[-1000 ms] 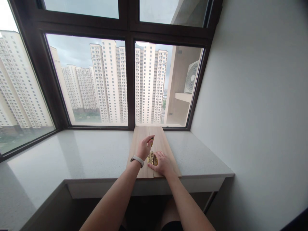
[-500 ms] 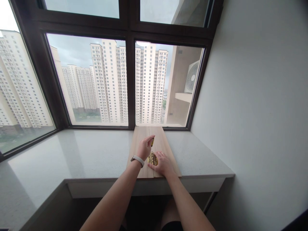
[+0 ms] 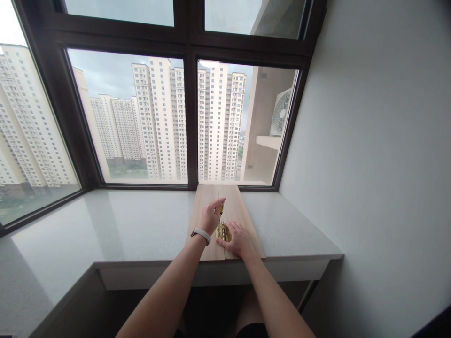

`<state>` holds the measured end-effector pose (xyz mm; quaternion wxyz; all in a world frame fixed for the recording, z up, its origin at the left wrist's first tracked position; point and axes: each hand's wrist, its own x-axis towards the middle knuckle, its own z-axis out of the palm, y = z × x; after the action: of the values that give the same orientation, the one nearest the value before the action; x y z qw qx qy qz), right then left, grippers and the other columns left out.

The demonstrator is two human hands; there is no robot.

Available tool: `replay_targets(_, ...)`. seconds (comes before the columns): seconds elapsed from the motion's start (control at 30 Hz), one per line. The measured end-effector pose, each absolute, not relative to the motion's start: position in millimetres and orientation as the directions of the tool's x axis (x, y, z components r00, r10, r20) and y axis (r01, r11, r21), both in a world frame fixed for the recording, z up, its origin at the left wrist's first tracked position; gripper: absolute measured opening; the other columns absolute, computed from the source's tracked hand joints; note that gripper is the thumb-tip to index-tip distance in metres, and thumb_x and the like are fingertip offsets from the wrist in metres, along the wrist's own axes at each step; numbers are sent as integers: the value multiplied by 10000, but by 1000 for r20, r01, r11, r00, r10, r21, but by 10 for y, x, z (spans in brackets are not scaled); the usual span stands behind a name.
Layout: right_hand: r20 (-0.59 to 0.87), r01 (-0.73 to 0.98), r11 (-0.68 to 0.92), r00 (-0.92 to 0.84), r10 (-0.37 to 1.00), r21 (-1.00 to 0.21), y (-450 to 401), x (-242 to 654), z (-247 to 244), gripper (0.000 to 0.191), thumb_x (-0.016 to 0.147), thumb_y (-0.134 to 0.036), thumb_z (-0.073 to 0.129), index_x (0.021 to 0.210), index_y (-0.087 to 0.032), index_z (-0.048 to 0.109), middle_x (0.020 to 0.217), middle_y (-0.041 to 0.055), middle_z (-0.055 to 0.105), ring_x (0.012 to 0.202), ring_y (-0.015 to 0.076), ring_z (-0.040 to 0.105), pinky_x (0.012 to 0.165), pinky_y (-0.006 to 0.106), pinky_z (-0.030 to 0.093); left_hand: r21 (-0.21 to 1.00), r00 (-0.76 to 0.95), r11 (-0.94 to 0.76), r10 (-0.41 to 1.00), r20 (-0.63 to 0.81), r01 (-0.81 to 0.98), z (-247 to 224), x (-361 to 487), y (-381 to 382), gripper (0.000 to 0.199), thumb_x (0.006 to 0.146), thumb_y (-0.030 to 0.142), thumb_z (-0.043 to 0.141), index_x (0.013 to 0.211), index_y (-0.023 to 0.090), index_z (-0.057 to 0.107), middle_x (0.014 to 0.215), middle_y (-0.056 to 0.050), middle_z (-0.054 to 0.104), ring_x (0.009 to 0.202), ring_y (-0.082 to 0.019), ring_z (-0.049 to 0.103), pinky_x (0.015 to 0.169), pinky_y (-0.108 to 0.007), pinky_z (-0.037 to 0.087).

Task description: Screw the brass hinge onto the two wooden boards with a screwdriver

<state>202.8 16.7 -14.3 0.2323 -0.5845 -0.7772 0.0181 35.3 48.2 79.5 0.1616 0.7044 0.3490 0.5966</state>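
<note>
A gold-coloured butt hinge (image 3: 223, 232) lies across the seam between two pale wooden boards (image 3: 232, 206). My right hand (image 3: 238, 238) rests at the hinge's right side, thumb on its near edge and fingers over its far right part, pressing it to the wood. Just beyond, my left hand (image 3: 212, 216) is closed round the yellow-and-black handle of a small screwdriver (image 3: 221, 208). Its thin shaft points down towards the hinge's far end; whether the tip touches a screw is too small to tell. A pale-banded watch (image 3: 201, 234) sits on my left wrist.
The boards lie on a white stone counter (image 3: 141, 225), reaching from its front edge to the window frame (image 3: 192, 122). A bare wall (image 3: 369, 141) bounds the right side. Under the counter are a white front panel (image 3: 148, 277) and my legs.
My left hand has turned slightly, tilting the screwdriver a little so that more of its handle and shaft shows. My right hand and the hinge have stayed put.
</note>
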Motion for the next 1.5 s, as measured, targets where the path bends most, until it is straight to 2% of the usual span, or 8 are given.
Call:
replay_targets(0.1, 335, 901, 314, -209, 919, -299, 168, 2031, -145, 913, 791, -812, 547, 1478, -210, 523, 1547, 133, 475, 1462, 341, 359, 1218, 461, 249, 629, 31, -721, 664, 747, 290, 800, 352, 485, 274, 1000, 238, 527, 1151, 237, 755, 1185, -70, 744, 1086, -194, 702, 963, -386, 576)
replay_targets(0.3, 309, 902, 302, -206, 929, -307, 156, 2028, -118, 932, 786, -822, 550, 1483, -204, 516, 1558, 133, 461, 1471, 336, 343, 1226, 454, 232, 595, 38, -739, 637, 770, 316, 831, 323, 454, 252, 997, 293, 566, 1150, 222, 754, 1115, -84, 738, 972, -189, 717, 854, -342, 608)
replay_targets(0.47, 307, 902, 302, -207, 929, -307, 134, 2014, -81, 922, 791, -810, 558, 1488, -209, 513, 1556, 134, 464, 1467, 334, 352, 1224, 455, 234, 568, 84, -751, 624, 777, 336, 829, 350, 442, 284, 1028, 303, 516, 1205, 235, 728, 1273, -82, 706, 1169, -225, 678, 1026, -417, 562)
replay_targets(0.53, 309, 903, 302, -206, 929, -306, 126, 2009, -70, 908, 792, -802, 565, 1484, -215, 518, 1553, 130, 468, 1468, 334, 352, 1223, 455, 233, 581, 89, -748, 635, 768, 321, 822, 366, 448, 291, 1034, 296, 499, 1208, 231, 724, 1304, -82, 695, 1204, -229, 666, 1050, -429, 551)
replay_targets(0.73, 319, 902, 304, -204, 926, -306, 135, 2009, -77, 903, 788, -796, 577, 1476, -214, 527, 1544, 134, 479, 1459, 338, 364, 1216, 457, 247, 605, 75, -730, 656, 751, 318, 808, 362, 464, 279, 1034, 269, 490, 1177, 231, 727, 1190, -59, 748, 1123, -202, 702, 1002, -399, 570)
replay_targets(1.17, 321, 898, 307, -204, 925, -315, 127, 2012, -75, 903, 786, -805, 572, 1471, -218, 532, 1539, 133, 485, 1451, 335, 375, 1210, 464, 255, 601, 69, -740, 646, 760, 303, 816, 355, 477, 290, 1018, 230, 489, 1149, 235, 748, 1178, -64, 738, 1098, -192, 690, 969, -392, 581)
replay_targets(1.4, 323, 901, 301, -198, 926, -313, 143, 2009, -89, 906, 781, -813, 564, 1463, -218, 537, 1533, 136, 488, 1445, 339, 377, 1202, 470, 263, 513, 87, -744, 599, 796, 428, 832, 324, 428, 280, 1009, 240, 517, 1190, 232, 731, 1045, -80, 695, 875, -176, 693, 805, -334, 606)
replay_targets(1.5, 322, 902, 302, -199, 926, -310, 146, 2015, -96, 894, 788, -801, 566, 1470, -225, 529, 1538, 131, 483, 1450, 337, 371, 1205, 466, 257, 465, 112, -748, 575, 811, 474, 827, 336, 406, 292, 1018, 252, 505, 1219, 243, 716, 1099, -85, 694, 959, -197, 701, 854, -356, 612)
